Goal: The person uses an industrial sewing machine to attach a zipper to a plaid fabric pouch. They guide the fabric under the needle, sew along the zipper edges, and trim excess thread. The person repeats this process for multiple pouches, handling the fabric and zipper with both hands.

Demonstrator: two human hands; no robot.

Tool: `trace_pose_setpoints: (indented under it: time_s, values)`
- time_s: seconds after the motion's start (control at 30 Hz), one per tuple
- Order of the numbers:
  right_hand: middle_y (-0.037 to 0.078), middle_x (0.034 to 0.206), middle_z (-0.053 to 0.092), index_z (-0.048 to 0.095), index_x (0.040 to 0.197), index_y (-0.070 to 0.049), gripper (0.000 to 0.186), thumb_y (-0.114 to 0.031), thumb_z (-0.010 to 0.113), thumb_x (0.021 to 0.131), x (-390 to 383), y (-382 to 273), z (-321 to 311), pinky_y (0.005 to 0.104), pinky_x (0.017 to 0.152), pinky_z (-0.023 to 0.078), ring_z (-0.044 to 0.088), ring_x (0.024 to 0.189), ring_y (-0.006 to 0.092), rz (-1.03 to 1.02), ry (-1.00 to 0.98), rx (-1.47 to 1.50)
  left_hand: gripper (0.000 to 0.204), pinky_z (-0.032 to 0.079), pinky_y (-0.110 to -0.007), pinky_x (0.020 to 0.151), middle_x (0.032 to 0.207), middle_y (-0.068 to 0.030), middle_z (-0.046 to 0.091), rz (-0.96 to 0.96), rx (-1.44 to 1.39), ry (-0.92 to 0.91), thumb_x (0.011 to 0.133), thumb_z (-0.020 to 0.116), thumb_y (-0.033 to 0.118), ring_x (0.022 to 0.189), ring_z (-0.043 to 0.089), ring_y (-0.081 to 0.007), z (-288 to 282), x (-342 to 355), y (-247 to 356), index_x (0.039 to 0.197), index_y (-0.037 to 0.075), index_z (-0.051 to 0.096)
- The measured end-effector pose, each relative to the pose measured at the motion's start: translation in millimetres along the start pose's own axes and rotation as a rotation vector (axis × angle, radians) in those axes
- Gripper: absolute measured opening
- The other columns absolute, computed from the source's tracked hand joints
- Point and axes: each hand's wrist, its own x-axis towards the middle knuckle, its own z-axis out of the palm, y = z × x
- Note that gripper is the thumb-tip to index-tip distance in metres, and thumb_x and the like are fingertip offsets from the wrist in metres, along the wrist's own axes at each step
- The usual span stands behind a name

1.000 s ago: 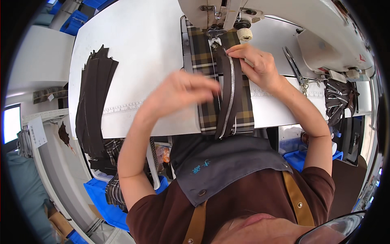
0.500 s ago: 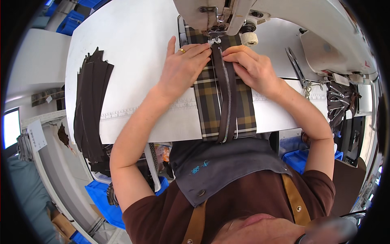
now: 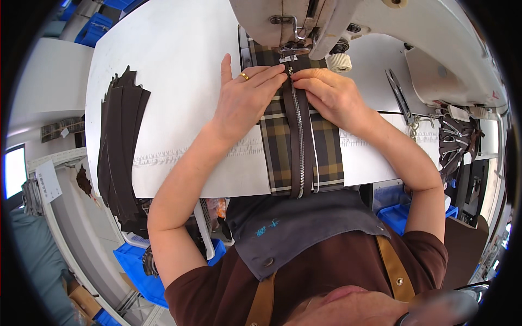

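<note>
- White worktop (image 3: pixel 179 108), a sewing machine (image 3: pixel 402 27) over its far right.
- Right hand (image 3: pixel 333 99): narrow grip, fingertips pinching the brown zip (image 3: pixel 300 146) below the presser foot.
- Left hand (image 3: pixel 247 100): wide grip, thumb spread, fingertips on the zip's left side.
- Zip lengthwise on plaid cloth (image 3: pixel 275 155), both reaching the near edge.
- Leftward, open worktop, then brown strips (image 3: pixel 120 136) overhanging the near-left corner.

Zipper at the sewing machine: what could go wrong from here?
The left hand and right hand are both close to the presser foot, so either might get caught. The zipper lies unheld along its lower length over the checked cloth, so it could drift crooked.
</note>
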Motion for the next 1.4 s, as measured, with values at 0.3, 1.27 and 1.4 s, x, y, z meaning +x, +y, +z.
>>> trace_pose_setpoints:
  time_s: [0.3, 1.27, 1.4]
  values:
    - [0.006, 0.099, 0.068, 0.066, 0.09, -0.004, 0.018, -0.007, 0.065, 0.072, 1.1, 1.0, 2.0, 0.0303, 0.066, 0.053, 0.064, 0.078, 0.0212, -0.057, 0.033, -0.205, 0.024, 0.02, -0.059, 0.104, 0.112, 0.0057, 0.064, 0.02, 0.011, 0.024, 0.081, 0.064, 0.014, 0.098, 0.059, -0.0116, -1.0, 0.6, 1.9, 0.105, 0.015, 0.067]
    - [0.008, 0.11, 0.065, 0.066, 0.098, -0.001, 0.023, -0.003, 0.068, 0.076, 4.3, -10.0, -5.9, 0.0317, 0.08, 0.05, 0.061, 0.093, 0.0246, -0.008, -0.058, -0.174, 0.029, 0.033, -0.058, 0.093, 0.113, -0.0103, 0.062, -0.641, 0.421, 0.068, 0.087, 0.057, 0.028, 0.115, 0.053, -0.0252, -139.9, -130.7, -102.0, 0.107, 0.008, 0.061]
    - [0.008, 0.11, 0.065, 0.066, 0.099, -0.001, 0.023, -0.003, 0.068, 0.076, 6.8, -10.5, -6.5, 0.0317, 0.08, 0.05, 0.061, 0.094, 0.025, -0.014, -0.057, -0.182, 0.04, 0.042, -0.045, 0.095, 0.119, -0.0157, 0.058, -0.664, 0.387, 0.121, 0.088, 0.057, 0.029, 0.116, 0.053, -0.0276, -139.7, -142.2, -151.0, 0.12, 0.005, 0.05]
